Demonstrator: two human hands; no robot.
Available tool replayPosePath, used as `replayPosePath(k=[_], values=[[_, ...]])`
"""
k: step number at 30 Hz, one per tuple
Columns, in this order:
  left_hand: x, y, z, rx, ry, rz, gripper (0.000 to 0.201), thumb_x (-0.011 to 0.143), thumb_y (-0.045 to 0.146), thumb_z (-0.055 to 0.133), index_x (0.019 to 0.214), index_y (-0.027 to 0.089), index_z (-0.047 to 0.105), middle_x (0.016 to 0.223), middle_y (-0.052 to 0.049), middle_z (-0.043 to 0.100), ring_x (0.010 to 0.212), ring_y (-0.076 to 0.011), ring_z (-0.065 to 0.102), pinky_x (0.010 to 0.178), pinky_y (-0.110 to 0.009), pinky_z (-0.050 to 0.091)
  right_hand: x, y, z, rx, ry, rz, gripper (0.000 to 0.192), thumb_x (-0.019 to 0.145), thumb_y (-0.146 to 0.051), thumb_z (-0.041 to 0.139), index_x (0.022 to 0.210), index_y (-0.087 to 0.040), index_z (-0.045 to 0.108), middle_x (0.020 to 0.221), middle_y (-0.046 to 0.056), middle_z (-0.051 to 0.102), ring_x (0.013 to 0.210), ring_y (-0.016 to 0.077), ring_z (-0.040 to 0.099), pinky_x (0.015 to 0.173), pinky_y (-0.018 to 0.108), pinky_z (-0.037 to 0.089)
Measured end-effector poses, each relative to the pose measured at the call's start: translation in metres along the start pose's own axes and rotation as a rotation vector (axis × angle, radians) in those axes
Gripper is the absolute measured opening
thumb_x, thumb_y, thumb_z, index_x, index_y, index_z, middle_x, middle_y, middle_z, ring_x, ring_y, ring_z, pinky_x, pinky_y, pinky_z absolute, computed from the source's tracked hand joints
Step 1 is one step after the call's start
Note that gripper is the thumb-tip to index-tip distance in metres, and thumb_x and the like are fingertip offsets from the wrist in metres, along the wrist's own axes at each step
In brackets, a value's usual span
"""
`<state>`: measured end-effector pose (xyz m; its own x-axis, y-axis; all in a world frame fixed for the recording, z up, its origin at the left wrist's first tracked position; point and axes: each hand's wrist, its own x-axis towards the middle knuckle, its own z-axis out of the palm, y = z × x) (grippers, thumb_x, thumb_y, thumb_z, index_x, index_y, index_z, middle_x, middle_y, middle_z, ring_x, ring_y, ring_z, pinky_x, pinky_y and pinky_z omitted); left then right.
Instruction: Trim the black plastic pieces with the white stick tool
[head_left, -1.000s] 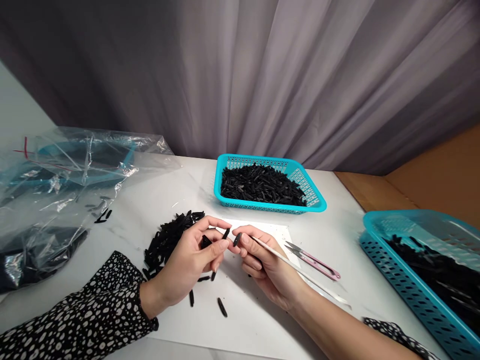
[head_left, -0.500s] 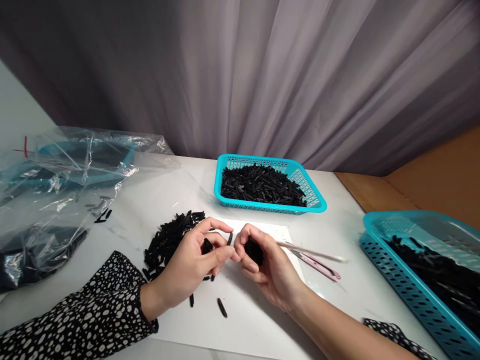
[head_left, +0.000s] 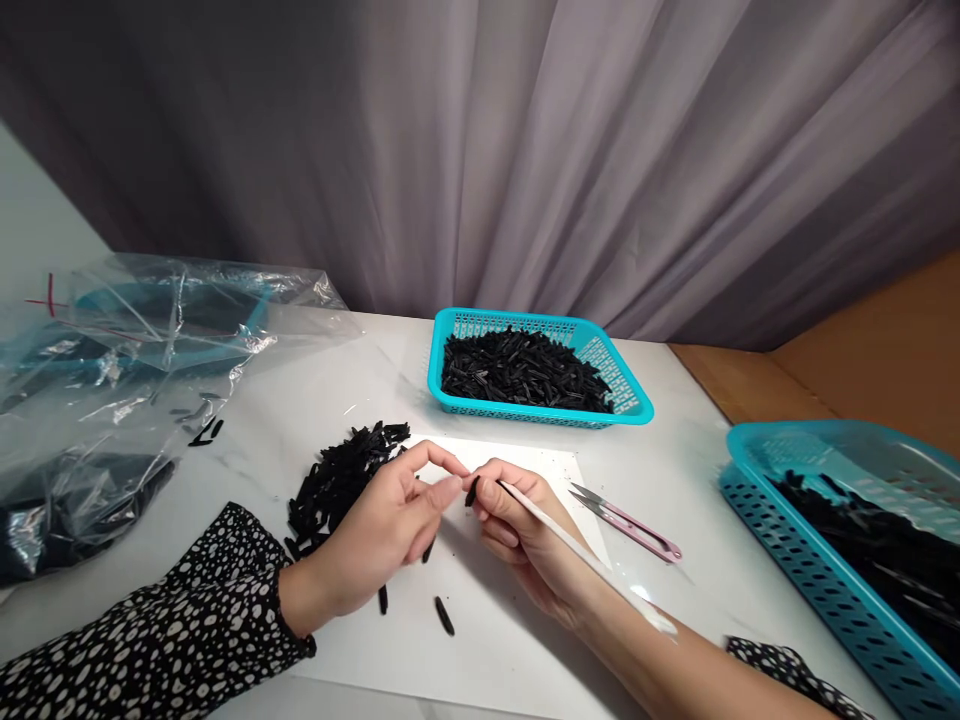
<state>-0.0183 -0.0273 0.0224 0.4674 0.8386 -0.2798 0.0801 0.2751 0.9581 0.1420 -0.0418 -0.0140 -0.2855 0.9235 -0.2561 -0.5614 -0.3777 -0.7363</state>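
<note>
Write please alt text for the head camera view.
Two hands meet over a white sheet: the right hand pinches a small black piece and a thin white stick, the left hand touching beside a pile of black pieces.

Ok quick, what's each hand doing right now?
Left hand: fingertips pinched together, nothing clearly held.
Right hand: closed on a thin white stick and a small black piece.

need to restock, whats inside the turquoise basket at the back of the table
The turquoise basket is heaped with small black pieces, much like the loose pile by the left hand. Its bottom is covered.
</note>
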Motion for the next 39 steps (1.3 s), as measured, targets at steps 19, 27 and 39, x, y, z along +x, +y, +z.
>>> replayPosePath(k=[19,27,39], values=[[0.003,0.0,-0.003,-0.266,0.057,-0.176,0.025,0.086,0.026,0.063,0.109,0.019,0.055,0.084,0.0,0.055,0.057,-0.0058,0.037,0.049,-0.02,0.02,0.001,-0.005,-0.002,0.081,-0.015,-0.02,0.03,0.079,-0.043,0.074,0.075,-0.016,0.06,0.063,-0.002,0.055,0.042,0.0021,0.022,0.036,0.015,0.008],[0.005,0.0,0.006,-0.225,0.211,-0.164,0.02,0.095,0.025,0.05,0.113,0.018,0.05,0.07,0.002,0.052,0.056,-0.0074,0.041,0.048,-0.018,0.026,-0.004,0.003,0.007,-0.421,-0.049,-0.233,0.022,0.069,-0.029,0.083,0.081,-0.017,0.069,0.058,-0.005,0.052,0.05,0.0079,0.042,0.051,0.022,0.035],[-0.001,-0.001,0.002,-0.196,0.095,-0.159,0.022,0.095,0.036,0.05,0.093,0.015,0.058,0.073,0.001,0.052,0.054,-0.0057,0.032,0.044,-0.018,0.016,0.003,0.004,-0.005,-0.18,0.035,-0.132,0.028,0.072,-0.043,0.081,0.08,-0.018,0.072,0.047,-0.008,0.04,0.04,0.004,0.023,0.039,0.02,0.016]])
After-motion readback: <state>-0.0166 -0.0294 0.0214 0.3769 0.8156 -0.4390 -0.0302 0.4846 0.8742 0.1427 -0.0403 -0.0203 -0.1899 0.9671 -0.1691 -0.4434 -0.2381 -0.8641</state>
